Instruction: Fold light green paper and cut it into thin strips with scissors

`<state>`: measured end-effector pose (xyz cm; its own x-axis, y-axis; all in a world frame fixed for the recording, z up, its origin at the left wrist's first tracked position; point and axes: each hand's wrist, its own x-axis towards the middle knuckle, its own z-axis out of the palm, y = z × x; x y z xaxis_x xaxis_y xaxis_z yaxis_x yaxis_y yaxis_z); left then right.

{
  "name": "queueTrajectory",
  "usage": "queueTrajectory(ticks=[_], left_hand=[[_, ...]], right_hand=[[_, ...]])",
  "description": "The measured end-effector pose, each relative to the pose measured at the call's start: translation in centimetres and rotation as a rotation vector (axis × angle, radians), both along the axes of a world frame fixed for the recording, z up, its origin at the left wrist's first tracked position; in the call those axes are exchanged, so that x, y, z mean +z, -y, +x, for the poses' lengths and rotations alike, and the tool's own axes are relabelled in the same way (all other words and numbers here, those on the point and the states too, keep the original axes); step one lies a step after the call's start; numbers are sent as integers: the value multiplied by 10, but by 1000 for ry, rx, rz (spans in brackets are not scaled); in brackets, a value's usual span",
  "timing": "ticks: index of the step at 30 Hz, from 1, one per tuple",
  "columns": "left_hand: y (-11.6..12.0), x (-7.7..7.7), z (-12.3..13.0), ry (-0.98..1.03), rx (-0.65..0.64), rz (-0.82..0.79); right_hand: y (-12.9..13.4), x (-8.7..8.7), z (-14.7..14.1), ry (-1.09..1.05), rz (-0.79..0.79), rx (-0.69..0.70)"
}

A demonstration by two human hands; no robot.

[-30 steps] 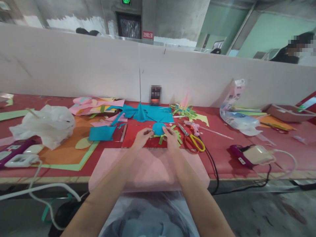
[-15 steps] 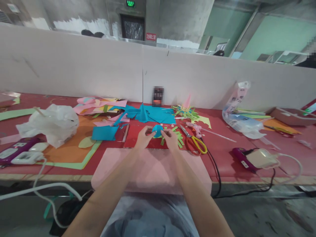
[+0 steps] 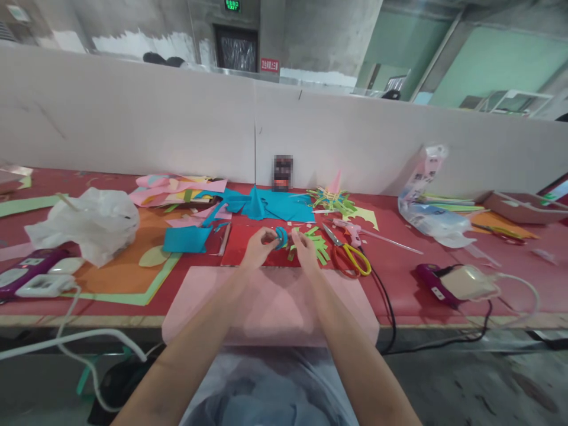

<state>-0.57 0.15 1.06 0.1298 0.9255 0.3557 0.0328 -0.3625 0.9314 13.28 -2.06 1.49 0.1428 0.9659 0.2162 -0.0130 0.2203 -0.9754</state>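
Note:
A small curved piece of blue paper [image 3: 281,237] stands edge-on between my hands. My left hand [image 3: 262,244] pinches it between thumb and fingertips. Just to its right, my right hand [image 3: 304,245] has its fingers closed together; a small gap seems to part them from the blue paper, and whatever they hold cannot be made out. Below both hands lies a red sheet [image 3: 239,251]. Green cut paper strips [image 3: 320,244] lie right beside my right hand. Scissors [image 3: 350,259] with red and yellow handles and a pink glue gun [image 3: 354,232] rest farther right.
A blue paper cone [image 3: 255,204] stands on blue sheets behind my hands. A pink cone with green fringe [image 3: 336,194] is to the right. At left are a crumpled white plastic bag [image 3: 95,222] and a folded blue paper piece [image 3: 186,239]. Power strips with cables lie at both sides.
The blue paper has turned from its round face to a narrow curved edge. My right hand's fingers have come away from it slightly, while my left hand keeps its pinch.

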Motion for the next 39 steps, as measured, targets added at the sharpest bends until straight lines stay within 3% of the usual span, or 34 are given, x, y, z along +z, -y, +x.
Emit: queueTrajectory(ticks=[7, 16, 21, 33, 39], left_hand=[[1, 0, 0, -29, 18, -75], [3, -3, -2, -190, -95, -78], [3, -4, -1, -220, -69, -30], [2, 1, -1, -67, -37, -146], [-2, -2, -2, 133, -133, -383]], right_hand=[[-1, -1, 2, 37, 60, -62], [-2, -2, 6, -40, 59, -119], [-4, -5, 6, -57, 30, -130], [-4, -5, 4, -146, 14, -40], [-4, -6, 4, -161, -2, 19]])
